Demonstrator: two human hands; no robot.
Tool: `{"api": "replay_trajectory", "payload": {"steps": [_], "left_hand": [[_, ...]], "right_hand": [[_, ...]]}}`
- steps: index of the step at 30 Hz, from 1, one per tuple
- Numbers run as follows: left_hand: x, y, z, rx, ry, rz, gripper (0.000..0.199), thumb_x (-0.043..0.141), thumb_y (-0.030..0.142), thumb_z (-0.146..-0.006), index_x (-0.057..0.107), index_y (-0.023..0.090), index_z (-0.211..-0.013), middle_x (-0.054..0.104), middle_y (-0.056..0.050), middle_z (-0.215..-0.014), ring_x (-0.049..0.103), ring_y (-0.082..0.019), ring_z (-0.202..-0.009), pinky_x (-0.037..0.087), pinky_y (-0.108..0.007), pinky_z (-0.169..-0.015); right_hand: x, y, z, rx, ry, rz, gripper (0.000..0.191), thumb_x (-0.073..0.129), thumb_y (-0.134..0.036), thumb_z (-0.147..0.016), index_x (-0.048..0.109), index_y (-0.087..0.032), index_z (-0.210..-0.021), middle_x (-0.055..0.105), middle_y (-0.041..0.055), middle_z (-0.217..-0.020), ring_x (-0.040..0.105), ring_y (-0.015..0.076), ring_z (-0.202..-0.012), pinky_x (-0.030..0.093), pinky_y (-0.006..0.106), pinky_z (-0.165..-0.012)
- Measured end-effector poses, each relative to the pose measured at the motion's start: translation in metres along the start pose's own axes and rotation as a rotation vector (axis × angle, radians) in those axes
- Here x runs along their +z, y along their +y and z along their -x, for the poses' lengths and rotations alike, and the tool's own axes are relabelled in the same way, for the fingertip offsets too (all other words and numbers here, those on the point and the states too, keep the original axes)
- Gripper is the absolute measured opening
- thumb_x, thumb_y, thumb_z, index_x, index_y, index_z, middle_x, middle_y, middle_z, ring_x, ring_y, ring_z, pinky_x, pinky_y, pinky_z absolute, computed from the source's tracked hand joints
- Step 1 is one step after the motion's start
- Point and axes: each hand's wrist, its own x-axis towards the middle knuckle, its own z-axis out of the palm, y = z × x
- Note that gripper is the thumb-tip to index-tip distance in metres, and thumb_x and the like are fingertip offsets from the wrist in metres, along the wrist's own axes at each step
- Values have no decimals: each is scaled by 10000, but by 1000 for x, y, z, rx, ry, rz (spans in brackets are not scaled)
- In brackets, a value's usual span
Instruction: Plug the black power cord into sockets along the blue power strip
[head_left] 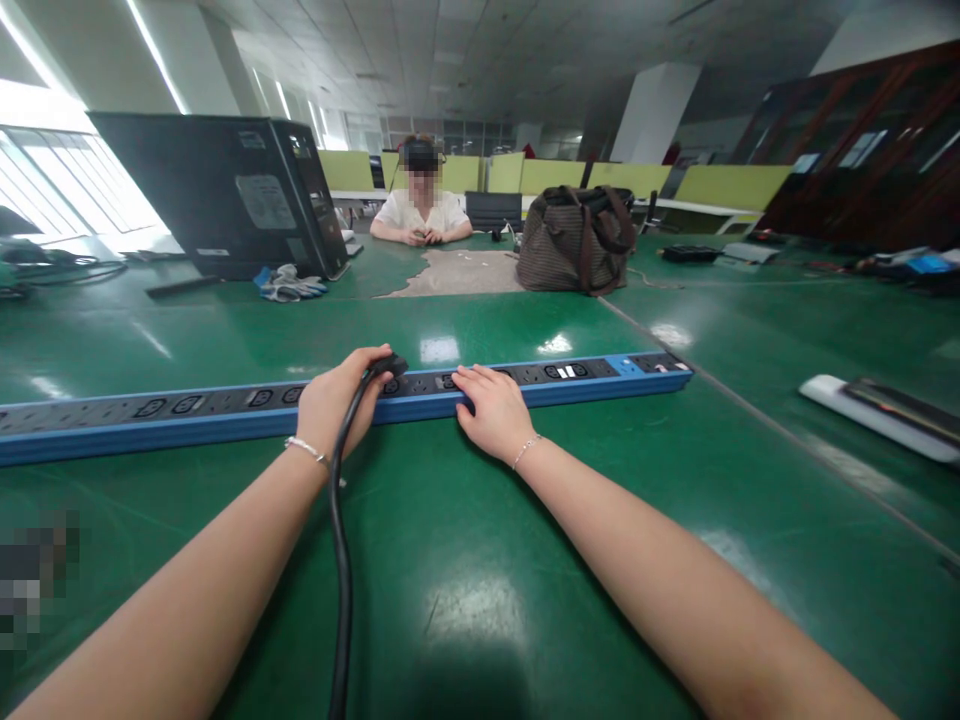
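Note:
A long blue power strip (pixel 225 428) with black sockets lies across the green table. My left hand (pixel 349 395) is closed round a black plug (pixel 394 364) just above the strip's sockets, near the middle. From that plug a thick black cable (pixel 341 560) runs over the palm side and down toward the bottom edge. Right of it, my right hand (pixel 495 408) rests on the strip, its fingers laid over the top face and the thumb at the near side. Whether the plug touches a socket cannot be made out.
On the green table (pixel 480 600) stand a black computer case (pixel 217 195) and a brown bag (pixel 576 240). Gloves (pixel 291 284) lie by the case. A white and black bar (pixel 885 415) lies at right. Across the table sits a person (pixel 421 212).

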Motion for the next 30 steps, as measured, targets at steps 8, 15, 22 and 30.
{"api": "replay_trajectory", "payload": {"steps": [8, 15, 22, 30], "left_hand": [[16, 21, -7, 56, -34, -113, 331, 455, 379, -871, 579, 264, -1156, 702, -56, -1050, 676, -236, -894, 508, -334, -772], [14, 31, -5, 176, -48, -182, 329, 453, 306, -873, 594, 222, -1159, 683, -68, -1119, 657, -227, -978, 496, -332, -843], [19, 29, -2, 275, 15, -184, 310, 458, 270, -874, 598, 206, -1142, 681, -68, -1127, 653, -198, -990, 486, -301, -863], [28, 17, 3, 223, 105, -118, 337, 432, 330, -894, 589, 225, -1172, 669, -58, -1157, 646, -193, -1011, 493, -299, -859]], "right_hand": [[0, 1, 0, -1, -7, 2, 423, 521, -241, -823, 569, -193, -1241, 548, 32, -1336, 435, 214, -1258, 293, 411, -1082], [1, 0, 0, -1, -5, -4, 428, 520, -238, -825, 566, -178, -1245, 545, 45, -1339, 429, 221, -1262, 289, 414, -1081], [1, 0, 1, 2, -3, 5, 427, 522, -237, -824, 565, -191, -1246, 543, 35, -1340, 429, 220, -1263, 288, 415, -1082], [0, 0, 0, -1, 1, 7, 428, 524, -232, -820, 568, -189, -1244, 550, 36, -1333, 433, 221, -1262, 291, 413, -1083]]}}
